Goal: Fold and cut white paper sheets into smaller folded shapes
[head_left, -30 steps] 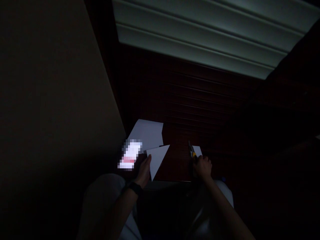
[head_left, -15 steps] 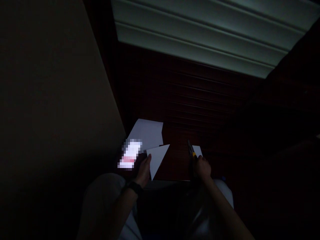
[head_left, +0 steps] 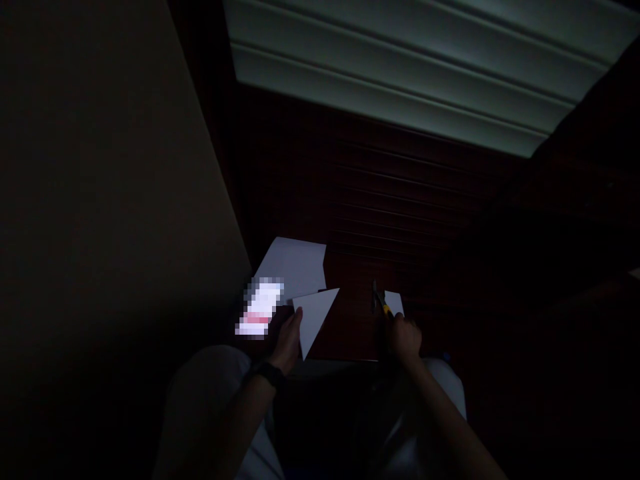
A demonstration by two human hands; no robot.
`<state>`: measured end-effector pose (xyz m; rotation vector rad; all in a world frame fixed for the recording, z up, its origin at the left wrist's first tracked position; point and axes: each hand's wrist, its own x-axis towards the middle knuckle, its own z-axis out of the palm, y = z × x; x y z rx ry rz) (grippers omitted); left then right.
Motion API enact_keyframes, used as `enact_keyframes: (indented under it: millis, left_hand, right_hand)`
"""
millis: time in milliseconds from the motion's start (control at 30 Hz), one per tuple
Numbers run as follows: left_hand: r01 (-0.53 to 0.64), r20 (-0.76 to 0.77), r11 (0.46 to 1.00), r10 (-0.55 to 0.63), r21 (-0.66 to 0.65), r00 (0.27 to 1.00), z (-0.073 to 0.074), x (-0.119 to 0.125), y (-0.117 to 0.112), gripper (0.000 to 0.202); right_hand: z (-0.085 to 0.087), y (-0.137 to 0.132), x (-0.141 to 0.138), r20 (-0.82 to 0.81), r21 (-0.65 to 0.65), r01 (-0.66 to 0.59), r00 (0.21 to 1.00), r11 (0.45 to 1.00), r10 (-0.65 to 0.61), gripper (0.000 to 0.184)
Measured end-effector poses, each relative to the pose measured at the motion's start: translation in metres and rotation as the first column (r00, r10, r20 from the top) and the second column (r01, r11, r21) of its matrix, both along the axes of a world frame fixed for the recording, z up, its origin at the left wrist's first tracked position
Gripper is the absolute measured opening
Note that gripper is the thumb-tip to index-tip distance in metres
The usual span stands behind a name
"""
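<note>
The scene is very dark. My left hand (head_left: pixel 287 343), with a dark watch on the wrist, is closed on the edge of a white triangular folded paper (head_left: pixel 316 317) over a dark reddish wooden table (head_left: pixel 355 267). My right hand (head_left: pixel 404 339) is closed round a slim tool with a yellow part, perhaps a cutter (head_left: pixel 381 303), beside a small white paper scrap (head_left: pixel 394 302). A larger white sheet (head_left: pixel 296 267) lies behind the triangle.
A lit phone screen (head_left: pixel 260 310) glows left of my left hand. A plain wall (head_left: pixel 110 200) rises at the left. A pale slatted surface (head_left: pixel 400 73) lies at the far top. My knees in light trousers show at the bottom.
My right hand with the tool has shifted slightly left and up. The left hand and the triangular paper have stayed put.
</note>
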<state>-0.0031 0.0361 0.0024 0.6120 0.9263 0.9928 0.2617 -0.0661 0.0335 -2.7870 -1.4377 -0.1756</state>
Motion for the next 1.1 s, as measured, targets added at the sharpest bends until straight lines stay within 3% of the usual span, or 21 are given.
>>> enact_keyframes:
  millis: [233,467,667,833,933,1000,1033,1100]
  left_hand:
    - [-0.001,-0.007,1.000,0.001,-0.003,1.000,0.001,0.000,-0.001,0.045]
    - [0.007,0.004,1.000,-0.007,0.001,1.000,0.003,0.000,-0.002,0.045]
    - [0.002,0.019,1.000,-0.001,-0.031,1.000,0.016,0.000,-0.006,0.044]
    - [0.131,0.095,0.990,-0.126,-0.045,0.987,0.028,0.003,-0.011,0.048]
    - [0.247,0.147,0.968,-0.239,-0.036,0.960,0.034,0.005,-0.015,0.050]
    - [0.334,0.171,0.941,-0.323,-0.043,0.931,0.038,0.006,-0.020,0.051]
    - [0.380,0.176,0.924,-0.366,-0.046,0.914,0.041,0.006,-0.022,0.051]
    - [0.456,0.170,0.889,-0.442,-0.052,0.881,0.045,0.006,-0.026,0.052]
  right_hand:
    - [0.001,0.000,-0.003,-0.022,0.019,0.037,0.999,0.999,-0.037,0.036]
    - [0.007,-0.002,0.013,-0.079,0.019,0.112,0.991,0.994,-0.110,0.035]
    - [0.003,0.011,0.019,-0.102,0.029,0.185,0.978,0.982,-0.181,0.031]
    - [0.005,0.012,0.012,-0.112,0.060,0.202,0.975,0.978,-0.194,0.038]
    - [0.016,0.008,0.002,-0.195,0.261,0.110,0.979,0.959,-0.059,0.041]
    - [0.021,0.006,-0.012,-0.383,0.504,0.029,0.903,0.863,0.193,0.041]
    - [0.022,0.005,-0.020,-0.506,0.597,0.053,0.799,0.800,0.325,0.043]
    - [0.019,0.005,-0.037,-0.726,0.641,0.222,0.485,0.735,0.487,0.050]
